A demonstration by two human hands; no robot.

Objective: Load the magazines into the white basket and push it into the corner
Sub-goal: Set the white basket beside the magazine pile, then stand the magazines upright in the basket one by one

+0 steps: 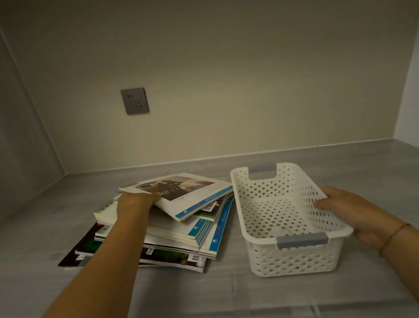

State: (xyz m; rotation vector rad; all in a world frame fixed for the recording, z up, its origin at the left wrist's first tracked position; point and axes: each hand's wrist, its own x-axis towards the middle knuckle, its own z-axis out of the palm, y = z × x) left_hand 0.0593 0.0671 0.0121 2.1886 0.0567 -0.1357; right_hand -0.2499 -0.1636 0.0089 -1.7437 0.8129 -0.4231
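Observation:
A messy stack of magazines (175, 233) lies on the grey counter, left of centre. My left hand (134, 204) grips the left edge of the top magazine (188, 191), which is tilted up off the pile. To the right stands the white perforated basket (292, 257) with grey handles, with nothing inside it. My right hand (344, 207) holds the basket's right rim, fingers curled over the wall.
The grey counter (221, 292) runs back to a beige wall with a grey power socket (134, 101). Side walls close the space at left and right, forming corners at the back. The counter's front edge lies near the bottom of the view.

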